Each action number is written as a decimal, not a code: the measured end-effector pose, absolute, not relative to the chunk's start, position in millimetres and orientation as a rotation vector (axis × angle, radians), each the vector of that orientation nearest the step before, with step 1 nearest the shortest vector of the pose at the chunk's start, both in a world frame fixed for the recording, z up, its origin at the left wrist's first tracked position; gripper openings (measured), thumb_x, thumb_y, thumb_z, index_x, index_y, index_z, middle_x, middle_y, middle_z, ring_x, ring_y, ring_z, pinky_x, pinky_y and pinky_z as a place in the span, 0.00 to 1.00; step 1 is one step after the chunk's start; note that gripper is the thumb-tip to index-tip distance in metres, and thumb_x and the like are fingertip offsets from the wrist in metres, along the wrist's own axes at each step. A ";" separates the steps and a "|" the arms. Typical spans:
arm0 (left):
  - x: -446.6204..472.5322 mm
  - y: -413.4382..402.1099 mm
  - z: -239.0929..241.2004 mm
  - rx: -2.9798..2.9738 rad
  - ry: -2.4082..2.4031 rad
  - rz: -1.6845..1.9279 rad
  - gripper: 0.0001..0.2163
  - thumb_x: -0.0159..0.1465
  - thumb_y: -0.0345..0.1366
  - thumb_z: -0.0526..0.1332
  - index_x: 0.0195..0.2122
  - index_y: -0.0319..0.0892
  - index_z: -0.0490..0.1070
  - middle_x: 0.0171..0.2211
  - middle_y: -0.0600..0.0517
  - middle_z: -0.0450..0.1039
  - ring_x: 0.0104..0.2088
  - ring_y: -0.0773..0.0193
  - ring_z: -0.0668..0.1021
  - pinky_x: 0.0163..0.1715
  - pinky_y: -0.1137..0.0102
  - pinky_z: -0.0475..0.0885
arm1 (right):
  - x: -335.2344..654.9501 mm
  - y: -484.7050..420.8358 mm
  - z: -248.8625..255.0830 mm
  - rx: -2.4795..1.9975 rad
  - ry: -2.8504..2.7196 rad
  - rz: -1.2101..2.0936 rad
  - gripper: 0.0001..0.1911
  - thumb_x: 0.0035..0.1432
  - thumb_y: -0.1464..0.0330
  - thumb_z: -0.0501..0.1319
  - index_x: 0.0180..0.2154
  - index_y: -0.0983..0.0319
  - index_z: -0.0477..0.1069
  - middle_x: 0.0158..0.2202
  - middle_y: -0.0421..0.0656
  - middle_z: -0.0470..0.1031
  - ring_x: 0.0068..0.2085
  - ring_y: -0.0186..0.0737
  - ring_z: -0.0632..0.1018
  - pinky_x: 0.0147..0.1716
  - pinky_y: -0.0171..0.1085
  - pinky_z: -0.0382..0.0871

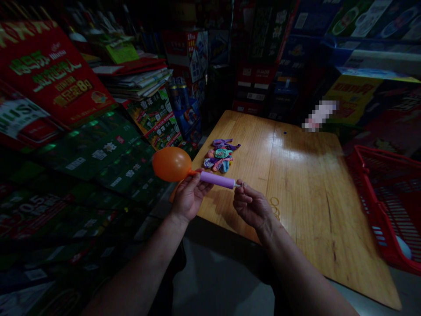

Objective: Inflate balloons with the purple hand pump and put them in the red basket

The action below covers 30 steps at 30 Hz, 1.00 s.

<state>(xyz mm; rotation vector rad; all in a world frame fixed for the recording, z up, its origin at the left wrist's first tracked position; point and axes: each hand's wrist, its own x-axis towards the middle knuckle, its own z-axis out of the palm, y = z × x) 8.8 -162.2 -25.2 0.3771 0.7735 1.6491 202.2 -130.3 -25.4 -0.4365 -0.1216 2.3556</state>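
Note:
A partly inflated orange balloon (171, 163) sits on the nozzle of a purple hand pump (217, 179). My left hand (190, 195) is closed around the pump's front end, where the balloon's neck joins it. My right hand (250, 204) is closed on the pump's handle at its right end, with the plunger pushed in close to the barrel. A small pile of flat, uninflated balloons (221, 156) in mixed colours lies on the wooden table (305, 188) just beyond the pump.
Stacks of red and green printed cartons (98, 153) rise on the left and at the back. A red plastic basket (388, 206) stands at the table's right edge. Grey floor (217, 281) shows below my arms.

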 end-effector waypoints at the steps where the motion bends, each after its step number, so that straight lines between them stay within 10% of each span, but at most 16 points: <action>1: 6.5 -161.4 -24.0 0.384 0.772 1.649 0.09 0.60 0.35 0.66 0.42 0.44 0.74 0.44 0.48 0.78 0.49 0.57 0.78 0.51 0.56 0.71 | 204.7 -128.9 -23.9 -0.438 -0.119 2.362 0.06 0.59 0.75 0.60 0.40 0.64 0.69 0.27 0.37 0.73 0.18 0.21 0.63 0.20 0.23 0.61; 30: 10.2 -166.5 -25.5 0.391 0.777 1.607 0.10 0.62 0.36 0.64 0.45 0.44 0.72 0.46 0.46 0.77 0.48 0.55 0.78 0.50 0.52 0.71 | 204.9 -129.7 -23.9 -0.464 -0.161 2.323 0.06 0.59 0.75 0.60 0.40 0.64 0.69 0.26 0.36 0.71 0.18 0.22 0.62 0.19 0.24 0.61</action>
